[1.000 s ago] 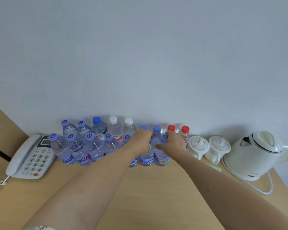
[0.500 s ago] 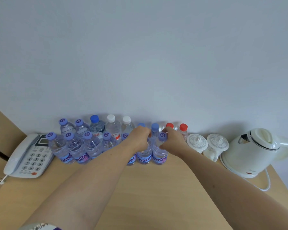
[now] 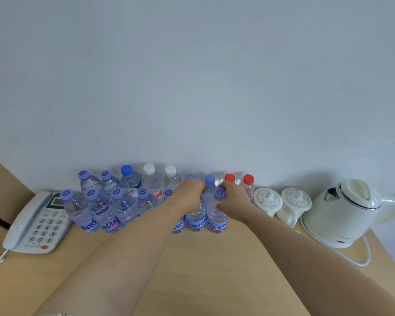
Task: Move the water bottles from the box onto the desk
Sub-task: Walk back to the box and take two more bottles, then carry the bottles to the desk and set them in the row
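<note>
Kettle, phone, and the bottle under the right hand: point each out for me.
kettle (image 3: 342,215), head view, on its white body.
phone (image 3: 35,226), head view, on the keypad.
right-hand bottle (image 3: 217,221), head view, on its label.
right hand (image 3: 234,198), head view, on its back.

Soft, even daylight across the pale wall (image 3: 192,76), no glare. Faint shadows sit behind the bottles (image 3: 123,201), just beyond the fingers, and beside the kettle (image 3: 342,210). Wide-angle bending curves the desk (image 3: 203,270) edges; forearms near the lens look slightly soft.
</note>
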Demonstrator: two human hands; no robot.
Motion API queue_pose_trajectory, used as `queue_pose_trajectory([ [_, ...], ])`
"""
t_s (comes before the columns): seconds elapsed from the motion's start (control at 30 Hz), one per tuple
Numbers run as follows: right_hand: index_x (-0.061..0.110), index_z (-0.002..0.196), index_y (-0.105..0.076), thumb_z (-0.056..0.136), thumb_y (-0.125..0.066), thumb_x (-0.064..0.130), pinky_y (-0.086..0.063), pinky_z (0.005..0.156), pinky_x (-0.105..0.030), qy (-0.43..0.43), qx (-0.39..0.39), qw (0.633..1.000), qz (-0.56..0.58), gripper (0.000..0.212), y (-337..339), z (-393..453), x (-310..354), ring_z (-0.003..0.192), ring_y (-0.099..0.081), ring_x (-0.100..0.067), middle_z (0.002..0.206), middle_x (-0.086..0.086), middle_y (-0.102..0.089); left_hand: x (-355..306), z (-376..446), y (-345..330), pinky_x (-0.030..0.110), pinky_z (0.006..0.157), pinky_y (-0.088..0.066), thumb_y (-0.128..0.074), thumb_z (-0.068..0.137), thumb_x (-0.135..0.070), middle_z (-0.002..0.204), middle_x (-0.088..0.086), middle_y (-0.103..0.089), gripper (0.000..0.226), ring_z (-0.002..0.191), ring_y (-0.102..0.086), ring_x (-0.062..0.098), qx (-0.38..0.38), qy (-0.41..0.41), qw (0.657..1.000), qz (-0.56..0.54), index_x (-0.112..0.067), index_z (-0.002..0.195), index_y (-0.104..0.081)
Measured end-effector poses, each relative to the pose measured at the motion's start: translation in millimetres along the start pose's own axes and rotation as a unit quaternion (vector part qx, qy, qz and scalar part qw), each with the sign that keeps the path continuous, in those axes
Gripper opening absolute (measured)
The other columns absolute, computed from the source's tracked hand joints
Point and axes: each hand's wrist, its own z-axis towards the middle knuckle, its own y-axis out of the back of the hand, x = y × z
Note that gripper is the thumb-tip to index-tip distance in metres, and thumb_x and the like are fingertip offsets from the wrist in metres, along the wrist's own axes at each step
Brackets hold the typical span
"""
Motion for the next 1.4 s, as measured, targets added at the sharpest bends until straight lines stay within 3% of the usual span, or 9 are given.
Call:
queue_pose_trajectory([
  [0.17,0.009,0.122,-0.055,0.078,-0.073,0.001,-0.055,0.084,-0.039,-0.003,0.002,1.000,-0.024,0.048,3,-2,4,0.100,-0.061,-0.027,0.111,-0.012,-0.062,-3,-9,0,0.046,0.081,-0.054,-0.050,0.087,0.008,0.109,0.017,-0.062,0.035,0.098,-0.063,0.035,0.006,-0.012,1.000,0.010,-0.007,0.117,-0.058],
  [0.27,0.013,0.136,-0.049,0.077,-0.077,0.008,-0.050,0.084,-0.031,-0.009,-0.003,1.000,-0.018,0.065,3,-8,7,0.110,-0.058,-0.025,0.121,-0.009,-0.061,-4,-18,4,0.044,0.078,-0.052,-0.054,0.088,0.003,0.121,0.013,-0.055,0.046,0.104,-0.060,0.034,-0.004,-0.032,0.999,0.030,-0.012,0.132,-0.053],
  [0.37,0.014,0.140,-0.047,0.076,-0.078,0.014,-0.042,0.083,-0.027,-0.014,-0.038,0.999,-0.016,0.072,4,-19,11,0.116,-0.056,-0.024,0.125,-0.006,-0.060,-8,-24,18,0.041,0.080,-0.051,-0.058,0.087,-0.001,0.124,0.010,-0.053,0.051,0.112,-0.055,0.031,-0.040,-0.060,0.997,0.038,-0.015,0.135,-0.052],
  [0.5,0.020,0.140,-0.047,0.073,-0.079,0.023,-0.048,0.083,-0.033,-0.026,-0.096,0.994,-0.034,0.075,6,-50,15,0.108,-0.055,-0.025,0.113,-0.004,-0.058,-14,-34,31,0.042,0.084,-0.051,-0.066,0.087,-0.014,0.122,0.010,-0.053,0.044,0.115,-0.052,0.030,-0.067,-0.091,0.992,0.054,-0.014,0.129,-0.055],
  [0.63,0.023,0.141,-0.047,0.072,-0.081,0.031,-0.043,0.084,-0.032,-0.079,-0.143,0.985,-0.053,0.078,11,-102,-2,0.120,-0.056,-0.026,0.132,-0.005,-0.058,-37,-43,20,0.043,0.092,-0.050,-0.069,0.086,-0.023,0.128,0.010,-0.053,0.051,0.120,-0.049,0.031,-0.067,-0.151,0.985,0.041,-0.015,0.134,-0.054],
  [0.77,0.025,0.145,-0.042,0.072,-0.084,0.036,-0.045,0.089,-0.036,-0.180,-0.170,0.966,-0.078,0.085,20,-180,-36,0.123,-0.051,-0.026,0.131,-0.006,-0.054,-93,-63,-7,0.036,0.079,-0.044,-0.064,0.087,-0.024,0.128,0.010,-0.054,0.042,0.119,-0.051,0.032,-0.075,-0.253,0.964,0.038,-0.018,0.128,-0.056],
  [1.0,0.029,0.150,-0.035,0.075,-0.080,0.038,-0.048,0.089,-0.037,-0.349,-0.244,0.901,-0.078,0.087,39,-337,-87,0.123,-0.050,-0.025,0.131,-0.002,-0.053,-230,-135,-58,0.043,0.100,-0.046,-0.071,0.086,-0.038,0.139,0.007,-0.050,0.059,0.132,-0.043,0.031,-0.003,-0.416,0.907,0.063,-0.021,0.139,-0.050],
  [1.17,0.030,0.150,-0.036,0.075,-0.081,0.038,-0.043,0.104,-0.044,-0.440,-0.292,0.848,-0.036,0.088,45,-448,-119,0.133,-0.042,-0.030,0.143,-0.007,-0.047,-321,-207,-89,0.042,0.106,-0.043,-0.071,0.085,-0.039,0.146,0.005,-0.048,0.065,0.137,-0.041,0.029,0.024,-0.518,0.850,0.096,-0.023,0.143,-0.048],
  [1.4,0.029,0.148,-0.036,0.074,-0.081,0.041,-0.043,0.102,-0.045,-0.528,-0.335,0.781,0.000,0.087,38,-610,-171,0.131,-0.042,-0.031,0.139,-0.007,-0.047,-450,-324,-140,0.043,0.106,-0.044,-0.068,0.087,-0.042,0.145,0.006,-0.048,0.066,0.135,-0.042,0.029,0.051,-0.609,0.783,0.117,-0.025,0.146,-0.043],
])
